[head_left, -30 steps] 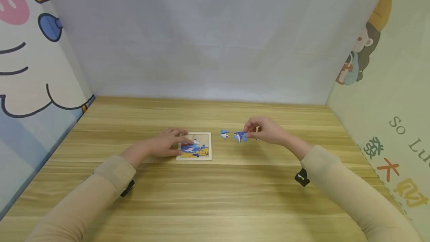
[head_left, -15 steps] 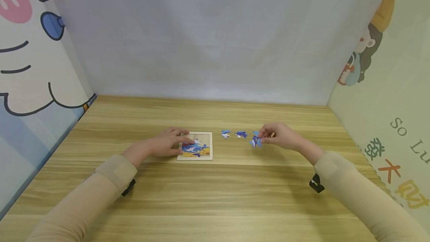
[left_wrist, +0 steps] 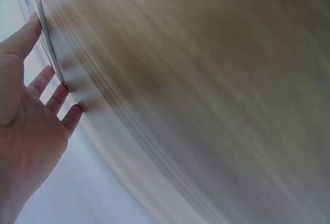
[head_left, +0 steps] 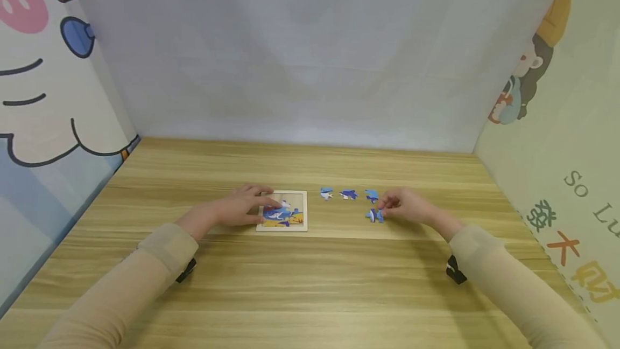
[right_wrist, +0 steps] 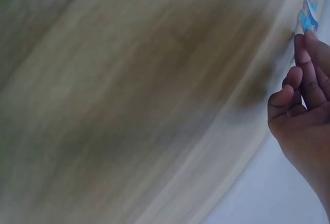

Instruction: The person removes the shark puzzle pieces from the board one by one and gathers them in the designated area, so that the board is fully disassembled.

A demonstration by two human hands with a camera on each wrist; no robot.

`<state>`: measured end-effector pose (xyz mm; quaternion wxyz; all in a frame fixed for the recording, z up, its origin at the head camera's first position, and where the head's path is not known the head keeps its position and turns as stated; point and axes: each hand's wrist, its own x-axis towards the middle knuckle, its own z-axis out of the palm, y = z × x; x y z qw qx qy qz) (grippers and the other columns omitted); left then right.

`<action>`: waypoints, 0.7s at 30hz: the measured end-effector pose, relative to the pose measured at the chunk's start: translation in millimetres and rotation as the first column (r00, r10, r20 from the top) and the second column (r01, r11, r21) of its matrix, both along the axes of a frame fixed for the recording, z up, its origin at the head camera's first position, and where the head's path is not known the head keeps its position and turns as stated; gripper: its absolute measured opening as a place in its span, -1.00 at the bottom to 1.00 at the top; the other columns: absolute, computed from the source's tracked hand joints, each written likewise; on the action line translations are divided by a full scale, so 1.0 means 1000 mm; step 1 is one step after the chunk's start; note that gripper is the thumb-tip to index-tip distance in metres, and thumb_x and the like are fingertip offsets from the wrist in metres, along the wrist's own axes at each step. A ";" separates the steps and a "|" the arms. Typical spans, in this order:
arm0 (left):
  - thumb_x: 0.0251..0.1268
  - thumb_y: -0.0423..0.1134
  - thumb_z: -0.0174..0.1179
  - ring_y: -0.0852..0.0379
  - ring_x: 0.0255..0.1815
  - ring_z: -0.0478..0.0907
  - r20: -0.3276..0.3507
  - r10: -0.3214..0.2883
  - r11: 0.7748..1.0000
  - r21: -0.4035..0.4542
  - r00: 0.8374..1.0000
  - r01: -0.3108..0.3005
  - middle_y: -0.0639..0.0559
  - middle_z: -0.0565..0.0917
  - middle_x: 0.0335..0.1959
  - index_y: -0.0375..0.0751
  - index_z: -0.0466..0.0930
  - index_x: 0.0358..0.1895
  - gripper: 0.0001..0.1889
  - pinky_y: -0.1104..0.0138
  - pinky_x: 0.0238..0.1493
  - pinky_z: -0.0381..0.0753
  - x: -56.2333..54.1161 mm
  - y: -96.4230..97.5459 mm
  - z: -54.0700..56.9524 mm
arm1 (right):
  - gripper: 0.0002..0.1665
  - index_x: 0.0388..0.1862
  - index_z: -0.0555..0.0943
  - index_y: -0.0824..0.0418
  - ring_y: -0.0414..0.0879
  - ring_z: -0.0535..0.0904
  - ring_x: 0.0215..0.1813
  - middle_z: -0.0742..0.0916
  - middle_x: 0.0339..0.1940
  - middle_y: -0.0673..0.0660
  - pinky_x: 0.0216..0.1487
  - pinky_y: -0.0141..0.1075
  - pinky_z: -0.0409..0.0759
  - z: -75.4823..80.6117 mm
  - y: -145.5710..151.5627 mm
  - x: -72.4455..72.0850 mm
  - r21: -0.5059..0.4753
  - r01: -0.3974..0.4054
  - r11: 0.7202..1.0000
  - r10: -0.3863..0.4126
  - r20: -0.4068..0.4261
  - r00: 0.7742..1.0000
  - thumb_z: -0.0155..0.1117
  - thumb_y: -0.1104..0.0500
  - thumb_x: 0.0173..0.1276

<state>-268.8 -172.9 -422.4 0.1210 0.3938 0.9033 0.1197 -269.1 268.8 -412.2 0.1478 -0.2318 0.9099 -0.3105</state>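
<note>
- Right hand (head_left: pixel 407 206) at work here: thumb and index pressed together, pinching the right end of a blue piece (head_left: pixel 374 215), the other fingers (right_wrist: pixel 292 77) curling in towards the palm.
- That piece sits right of the tray (head_left: pixel 282 230), well apart from it; whether it touches the worktop (head_left: pixel 310 284), I can't tell.
- Its long axis runs roughly left to right, one end in the fingers, the free end pointing left, towards the tray side.
- Over to the left hand (head_left: pixel 239 206): fingers spread wide across the tray's left side, thumb on the rim near the close corner, nothing pinched.
- The tray lies flat, its near and far edges running left to right, coloured pieces filling its near part and pale base showing at the far side.
- Three loose pieces in a row between tray and right hand: a blue-and-white one (head_left: pixel 326 193), a dark blue one (head_left: pixel 348 194) stretched left to right, and a light blue one (head_left: pixel 371 195) just beyond the pinched piece.
</note>
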 end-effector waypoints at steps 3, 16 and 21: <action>0.40 -0.04 0.06 -0.26 0.47 -0.05 0.006 0.001 1.000 -0.004 1.000 -0.001 -0.13 0.09 0.48 0.17 0.29 0.37 -0.51 -0.28 0.33 -0.03 -0.001 0.000 0.000 | -0.88 -0.23 0.63 0.25 -0.16 0.56 -0.24 0.70 -0.30 0.08 -0.22 -0.34 0.54 -0.003 0.000 -0.001 -0.017 0.008 1.000 -0.008 -0.001 1.000 0.28 0.23 0.30; 0.39 -0.08 0.08 -0.29 0.45 -0.01 -0.010 -0.010 1.000 0.005 1.000 0.010 -0.18 0.12 0.46 0.11 0.32 0.36 -0.51 -0.27 0.34 -0.03 0.000 0.000 0.001 | -0.87 -0.22 0.61 0.23 -0.13 0.51 -0.24 0.67 -0.29 0.06 -0.21 -0.33 0.52 0.006 -0.009 -0.002 0.001 0.002 1.000 -0.002 -0.021 1.000 0.30 0.23 0.27; 0.39 -0.07 0.08 -0.29 0.45 -0.01 -0.007 -0.005 1.000 0.000 1.000 0.005 -0.18 0.12 0.46 0.13 0.32 0.36 -0.52 -0.27 0.34 -0.02 0.000 0.001 0.001 | -0.82 -0.18 0.61 0.24 -0.13 0.46 -0.30 0.65 -0.32 0.03 -0.30 -0.34 0.46 0.018 -0.021 -0.002 0.003 -0.021 1.000 0.022 -0.099 0.995 0.32 0.21 0.25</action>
